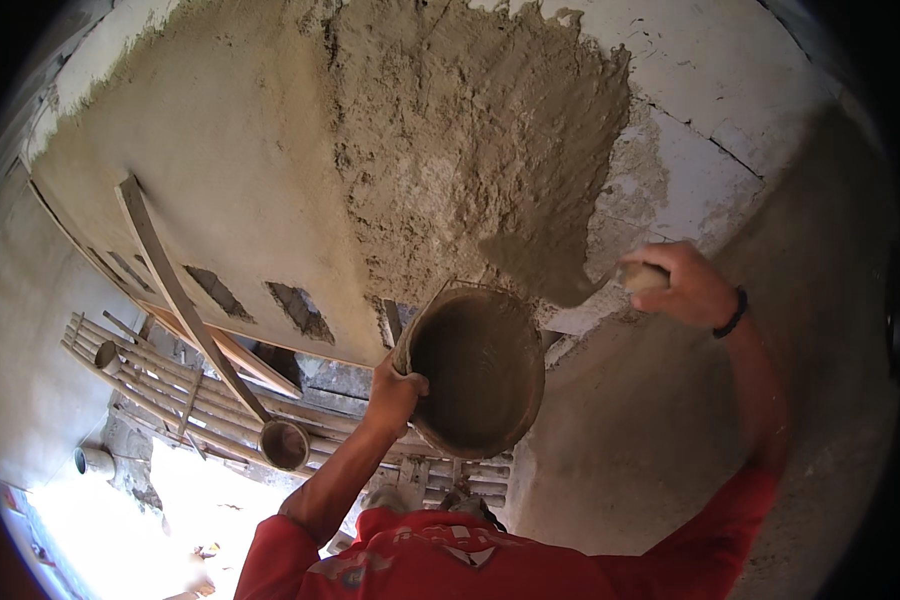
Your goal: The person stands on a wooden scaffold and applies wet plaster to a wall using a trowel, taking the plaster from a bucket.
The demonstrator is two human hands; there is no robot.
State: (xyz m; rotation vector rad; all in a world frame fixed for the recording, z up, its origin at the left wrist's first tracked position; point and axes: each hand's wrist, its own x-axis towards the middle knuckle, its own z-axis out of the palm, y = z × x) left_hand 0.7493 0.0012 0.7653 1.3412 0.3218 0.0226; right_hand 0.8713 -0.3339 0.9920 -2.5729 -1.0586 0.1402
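Note:
My left hand is closed round the left rim of a round bucket. The bucket is crusted with mortar and its mouth faces me; its inside is dark, so I cannot tell how much it holds. In my right hand, with a black band at the wrist, is the rounded handle of a trowel. Its mortar-coated blade points left, against the lower edge of the wet mortar on the wall, just above the bucket. Rough, wet-looking mortar covers the middle of the wall.
Smoother plaster lies left of the rough patch, bare pale wall to its right. A wooden plank slants across rectangular wall gaps. Below are a bamboo pole platform, a small round container and a bright floor area.

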